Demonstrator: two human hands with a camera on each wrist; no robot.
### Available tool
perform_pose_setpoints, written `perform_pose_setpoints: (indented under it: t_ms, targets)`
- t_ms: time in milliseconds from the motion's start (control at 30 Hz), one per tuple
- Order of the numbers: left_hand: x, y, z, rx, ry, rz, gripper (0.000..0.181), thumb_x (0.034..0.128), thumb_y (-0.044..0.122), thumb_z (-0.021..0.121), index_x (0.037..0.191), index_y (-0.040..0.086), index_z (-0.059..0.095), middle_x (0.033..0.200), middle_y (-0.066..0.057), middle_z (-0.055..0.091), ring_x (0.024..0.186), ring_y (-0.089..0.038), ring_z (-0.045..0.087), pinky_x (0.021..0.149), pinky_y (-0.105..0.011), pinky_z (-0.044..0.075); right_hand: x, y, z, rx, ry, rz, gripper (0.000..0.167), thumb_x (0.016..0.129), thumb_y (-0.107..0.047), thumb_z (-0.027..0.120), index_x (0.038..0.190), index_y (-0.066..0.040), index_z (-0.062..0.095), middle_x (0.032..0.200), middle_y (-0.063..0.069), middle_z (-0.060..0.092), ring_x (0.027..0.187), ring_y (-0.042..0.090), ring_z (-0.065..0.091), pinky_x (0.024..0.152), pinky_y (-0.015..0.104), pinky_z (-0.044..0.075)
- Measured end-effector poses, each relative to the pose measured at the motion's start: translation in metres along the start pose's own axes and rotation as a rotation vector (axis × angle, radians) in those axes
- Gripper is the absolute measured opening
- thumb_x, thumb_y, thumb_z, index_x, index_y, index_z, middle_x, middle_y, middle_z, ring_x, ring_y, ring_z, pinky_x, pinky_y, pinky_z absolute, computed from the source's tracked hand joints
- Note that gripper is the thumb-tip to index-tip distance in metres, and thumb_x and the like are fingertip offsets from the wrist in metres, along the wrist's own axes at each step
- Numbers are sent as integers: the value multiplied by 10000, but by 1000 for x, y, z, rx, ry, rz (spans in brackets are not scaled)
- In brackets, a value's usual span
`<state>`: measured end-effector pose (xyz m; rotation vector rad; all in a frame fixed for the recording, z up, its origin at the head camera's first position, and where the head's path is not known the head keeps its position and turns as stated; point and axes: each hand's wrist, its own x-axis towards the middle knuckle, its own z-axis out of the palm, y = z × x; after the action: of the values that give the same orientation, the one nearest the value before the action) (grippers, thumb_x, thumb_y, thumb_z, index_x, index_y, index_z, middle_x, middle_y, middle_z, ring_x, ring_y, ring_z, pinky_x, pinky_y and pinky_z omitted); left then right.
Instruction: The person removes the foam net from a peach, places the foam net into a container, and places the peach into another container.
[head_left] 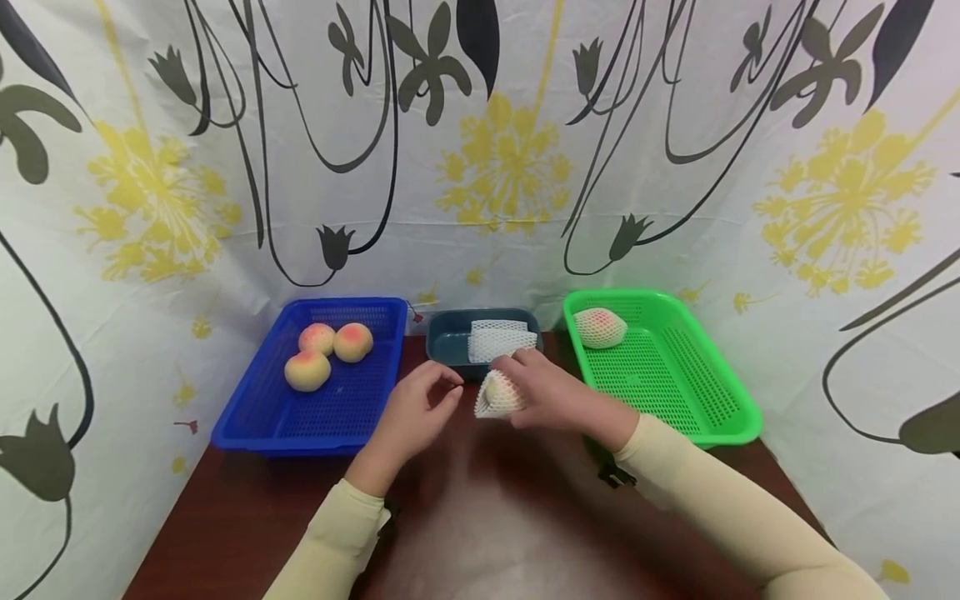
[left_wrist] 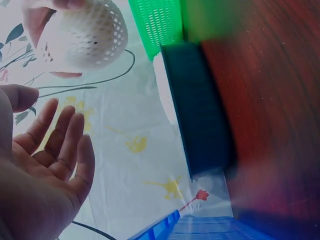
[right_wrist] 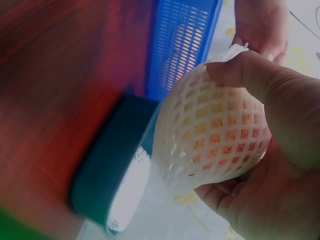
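Tabletop (head_left: 465,533) stretching nearside. One blue basket (head_left: 322,414), one green basket (head_left: 663,375), one teal tub (head_left: 447,343) between. Left hand (head_left: 415,408) loose, thumb apart; right hand (head_left: 547,392) grips one netted peach (head_left: 501,395) before tub. Blue basket: three bare peaches (head_left: 307,372); green: second netted peach (head_left: 602,328).

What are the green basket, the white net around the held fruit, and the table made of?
Green basket: probably plastic, smooth with a slight sheen; its regular perforations look moulded.
White net: likely plastic foam, matte; thick, soft-looking strands form a mesh around the fruit.
Table: wood or a laminate imitating it, reddish brown and somewhat glossy, with streaks like grain and a pale reflection.
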<state>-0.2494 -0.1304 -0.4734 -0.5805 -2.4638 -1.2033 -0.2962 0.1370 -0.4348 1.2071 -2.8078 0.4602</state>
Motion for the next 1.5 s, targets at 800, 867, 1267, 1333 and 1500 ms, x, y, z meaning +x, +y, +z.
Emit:
perform_pose_setpoints:
  t_ms: [800, 867, 1267, 1333, 1500]
  targets:
    - [0, -4, 16, 17, -56, -61, 101, 1080, 241, 725, 1136, 163, 757, 1134, 47, 697, 1027, -221, 679, 911, -421, 574, 17, 15, 91, -28, -129, 14, 797, 809, -295, 951, 1498, -183, 566, 1224, 37, 603, 1073, 208, 522, 873, 367, 537]
    - [-1, -4, 17, 16, -52, -55, 95, 1074, 236, 733, 1133, 166, 758, 1133, 46, 701, 1026, -203, 677, 913, -425, 577, 17, 15, 93, -30, -124, 4, 804, 801, -285, 949, 1498, -174, 564, 1210, 40, 596, 1056, 206, 527, 866, 371, 531]
    - [-3, -4, 20, -24, -63, -67, 99, 1064, 225, 746, 1144, 168, 760, 1154, 42, 711, 1051, -183, 673, 947, -449, 584, -6, 22, 88, 295, -19, 74, 1110, 802, -419, 1013, 1678, -144, 389, 1574, 83, 495, 1357, 223, 518, 1107, 437, 530]
    - [-4, -5, 20, -39, -57, -70, 85, 1062, 218, 749, 1134, 174, 761, 1149, 45, 712, 1057, -182, 673, 951, -461, 583, -14, 26, 87, 362, 20, 90, 1113, 815, -397, 1010, 1682, -108, 375, 1603, 103, 477, 1408, 249, 507, 1153, 472, 499]
    - [-6, -8, 22, -55, -57, -102, 63, 1068, 223, 742, 1114, 185, 763, 1119, 73, 703, 1052, -158, 659, 964, -439, 573, -26, 38, 90, 473, 59, 149, 1096, 842, -397, 993, 1680, -70, 368, 1644, 138, 460, 1465, 312, 499, 1203, 526, 447]
